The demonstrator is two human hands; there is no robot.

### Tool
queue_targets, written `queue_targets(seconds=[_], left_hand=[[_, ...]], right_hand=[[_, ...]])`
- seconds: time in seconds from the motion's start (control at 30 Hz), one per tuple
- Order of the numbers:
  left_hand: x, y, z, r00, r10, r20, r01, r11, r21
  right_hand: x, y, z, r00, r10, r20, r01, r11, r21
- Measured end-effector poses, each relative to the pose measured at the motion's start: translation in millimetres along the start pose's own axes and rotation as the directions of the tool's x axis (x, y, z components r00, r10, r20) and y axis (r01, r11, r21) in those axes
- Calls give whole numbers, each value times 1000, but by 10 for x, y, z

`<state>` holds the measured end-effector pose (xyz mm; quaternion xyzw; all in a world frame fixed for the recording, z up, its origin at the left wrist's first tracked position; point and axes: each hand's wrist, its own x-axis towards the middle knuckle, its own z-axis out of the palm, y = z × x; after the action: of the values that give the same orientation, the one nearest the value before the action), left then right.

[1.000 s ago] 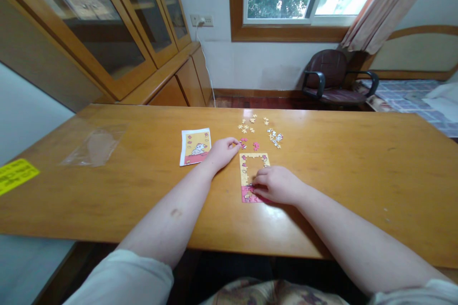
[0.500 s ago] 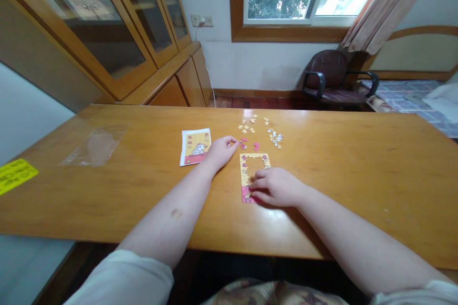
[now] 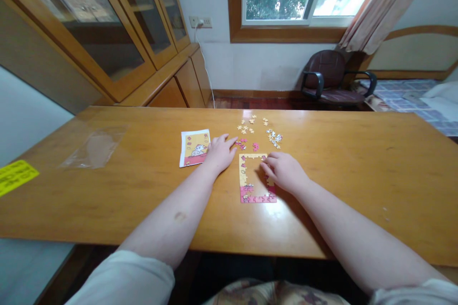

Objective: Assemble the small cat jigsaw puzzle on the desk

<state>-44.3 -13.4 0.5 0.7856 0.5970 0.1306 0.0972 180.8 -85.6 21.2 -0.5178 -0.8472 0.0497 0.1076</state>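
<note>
A partly joined jigsaw puzzle [image 3: 243,178] lies on the table, its yellow and pink border framing bare wood. My right hand [image 3: 285,171] hovers over the border's right side, fingers loosely bent and apart, with no piece visible in them. Farther left, my left hand [image 3: 221,153] rests with fingers spread, its tips beside a small group of pink puzzle pieces [image 3: 243,141]. Another pink cluster [image 3: 255,147] lies just above the border. Partly behind my left hand is the picture sheet [image 3: 195,148], showing a white animal on yellow and pink.
Loose yellow pieces [image 3: 245,129] and a pile of white-and-blue pieces [image 3: 275,138] lie beyond the puzzle. A clear plastic bag [image 3: 96,147] and a yellow label [image 3: 17,175] are at the left of the wooden table [image 3: 143,214]. An armchair [image 3: 329,78] stands behind.
My right hand has moved up and right from the puzzle's lower left inner edge, uncovering pieces there. My left hand's fingers have spread and drawn slightly back from the pink pieces.
</note>
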Motion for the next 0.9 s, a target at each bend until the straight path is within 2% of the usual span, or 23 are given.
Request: queue_targets(seconds=[0.07,0.23,0.4,0.5,0.63,0.9], left_hand=[[5,-2,15,1000,4,14,-4,1000,0],[10,-16,5,1000,-27,6,27,1000,8],[16,-20,-20,998,-48,-29,47,999,-17],[12,-2,-10,998,31,-52,-32,999,-20],[2,24,21,983,183,-26,-183,983,0],[30,20,50,968,251,-10,-251,967,-44]], right_hand=[[21,54,20,999,36,-8,-36,999,7],[39,70,60,998,-63,12,62,997,52],[43,24,78,997,-75,27,73,996,47],[47,4,102,997,-77,11,77,995,56],[49,-4,137,997,-81,-10,82,993,84],[48,20,140,991,-54,-123,72,987,143]])
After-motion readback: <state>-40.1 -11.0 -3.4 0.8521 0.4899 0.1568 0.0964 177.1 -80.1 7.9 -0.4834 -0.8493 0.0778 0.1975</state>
